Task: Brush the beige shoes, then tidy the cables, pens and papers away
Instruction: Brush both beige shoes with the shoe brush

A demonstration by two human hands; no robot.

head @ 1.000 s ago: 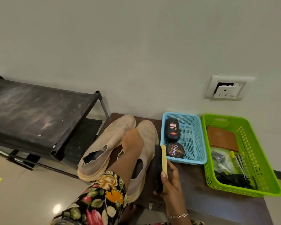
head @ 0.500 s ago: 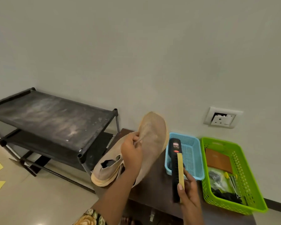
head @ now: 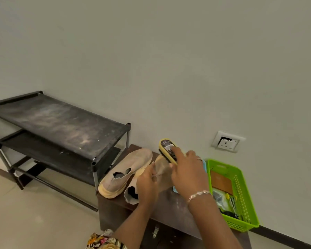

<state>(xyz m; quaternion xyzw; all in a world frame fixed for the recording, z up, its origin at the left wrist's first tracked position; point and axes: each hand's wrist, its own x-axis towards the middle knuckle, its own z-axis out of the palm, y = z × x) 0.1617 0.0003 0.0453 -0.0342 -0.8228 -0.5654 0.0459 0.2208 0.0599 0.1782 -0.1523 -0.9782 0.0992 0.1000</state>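
Two beige shoes are on the dark brown table (head: 171, 211). One beige shoe (head: 126, 171) lies flat at the table's left end. My left hand (head: 147, 184) grips the other beige shoe (head: 162, 171), which is tilted up with its opening toward me. My right hand (head: 188, 169) holds a yellow-backed shoe brush (head: 166, 150) with its dark bristles against that shoe's toe. The green basket (head: 241, 187) at the right holds a brown paper, black cables and pens.
A blue basket (head: 175, 189) is mostly hidden behind my right hand. A black two-tier rack (head: 61, 126) stands on the floor to the left of the table. A wall socket (head: 227, 143) sits above the baskets.
My left hand lowered the lifted shoe and turned it toe-up over the table. My right hand swung the brush from upright beside the blue basket onto the shoe's toe.
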